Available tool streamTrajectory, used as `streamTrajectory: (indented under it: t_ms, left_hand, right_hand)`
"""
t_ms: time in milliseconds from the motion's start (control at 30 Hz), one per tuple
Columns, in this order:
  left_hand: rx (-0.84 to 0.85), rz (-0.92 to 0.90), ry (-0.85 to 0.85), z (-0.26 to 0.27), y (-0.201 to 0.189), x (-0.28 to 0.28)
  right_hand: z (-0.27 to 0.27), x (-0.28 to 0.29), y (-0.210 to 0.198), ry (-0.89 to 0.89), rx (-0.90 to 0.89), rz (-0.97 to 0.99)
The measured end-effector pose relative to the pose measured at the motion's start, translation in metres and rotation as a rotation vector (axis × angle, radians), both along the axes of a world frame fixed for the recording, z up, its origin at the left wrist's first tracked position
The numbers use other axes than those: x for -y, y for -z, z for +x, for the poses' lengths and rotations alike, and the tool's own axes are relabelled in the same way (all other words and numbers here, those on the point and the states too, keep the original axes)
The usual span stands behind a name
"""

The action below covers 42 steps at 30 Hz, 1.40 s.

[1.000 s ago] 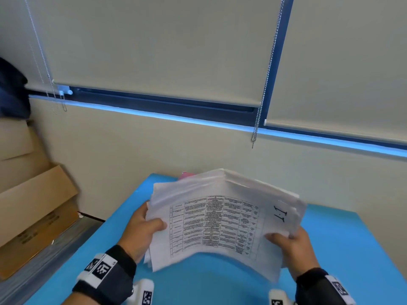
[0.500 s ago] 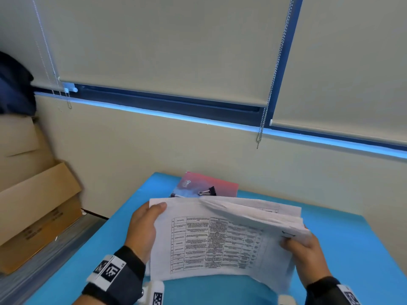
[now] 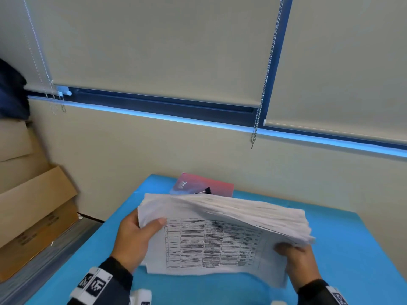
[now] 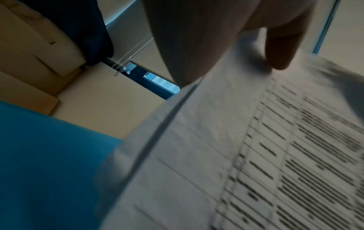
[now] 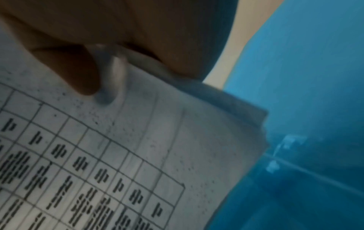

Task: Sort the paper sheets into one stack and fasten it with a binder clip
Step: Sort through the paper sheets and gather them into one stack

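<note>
A thick stack of white paper sheets with a printed table on top is held above the blue table. My left hand grips its left edge, thumb on top. My right hand grips the right edge, thumb on the printed sheet. The upper sheets fan out and bend over the right hand. A black binder clip lies on a red booklet behind the stack.
The table's far edge meets a beige wall under a window with lowered blinds and bead chains. Cardboard boxes are piled on the floor to the left. A dark bag sits on them.
The stack has come down from a raised, tilted hold to a lower, flatter one, uncovering the red booklet and clip behind it. The top sheets now fan over the right hand.
</note>
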<state>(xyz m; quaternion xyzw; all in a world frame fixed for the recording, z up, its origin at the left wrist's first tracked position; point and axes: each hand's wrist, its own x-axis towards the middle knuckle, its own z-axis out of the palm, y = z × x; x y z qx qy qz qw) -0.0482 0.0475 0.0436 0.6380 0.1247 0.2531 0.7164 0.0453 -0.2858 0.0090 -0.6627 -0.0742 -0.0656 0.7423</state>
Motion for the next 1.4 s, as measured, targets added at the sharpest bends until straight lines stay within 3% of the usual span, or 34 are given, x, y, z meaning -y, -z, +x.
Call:
streamTrajectory:
  t_ms: [267, 433, 533, 633, 800, 867, 967, 1067, 1133, 1200, 1300, 1400]
  left_hand:
    - [-0.153, -0.071, 0.034, -0.006, 0.029, 0.006]
    - [-0.058, -0.094, 0.025, 0.002, 0.013, 0.001]
    - [-0.084, -0.121, 0.097, 0.002, 0.016, -0.003]
    - [-0.176, -0.101, 0.127, 0.003, 0.032, -0.002]
    - [-0.215, -0.037, 0.102, 0.003, 0.032, -0.013]
    - [-0.154, 0.185, 0.008, 0.002, 0.017, -0.029]
    - [-0.096, 0.839, -0.069, -0.004, -0.035, -0.030]
    - [-0.232, 1.331, 0.091, 0.000, -0.084, 0.004]
    - [-0.271, 1.488, 0.216, 0.008, -0.098, 0.021]
    - [-0.217, 1.394, 0.318, 0.019, -0.105, 0.022]
    - [-0.090, 0.962, 0.455, 0.026, -0.106, 0.016]
    - [0.009, 0.751, 0.389, 0.021, -0.099, 0.014]
  right_hand:
    - [0.007, -0.004, 0.009, 0.077, 0.069, -0.232]
    - [0.014, -0.003, -0.005, 0.073, 0.076, -0.018]
    - [0.014, 0.001, 0.004, 0.003, -0.048, 0.033]
    - [0.009, -0.006, 0.018, -0.040, -0.161, -0.123]
    - [0.005, -0.010, 0.014, 0.079, -0.133, -0.293]
    - [-0.002, -0.009, 0.002, 0.055, -0.088, -0.385]
    - [-0.011, -0.013, -0.025, -0.007, 0.005, -0.525]
    - [-0.017, -0.027, -0.059, -0.071, 0.163, -0.688]
    - [-0.024, -0.037, -0.085, -0.142, 0.305, -0.833]
    - [-0.035, -0.046, -0.110, -0.208, 0.419, -0.959]
    - [-0.045, -0.049, -0.139, -0.254, 0.504, -1.003]
    - [-0.044, -0.044, -0.150, -0.160, 0.546, -0.967]
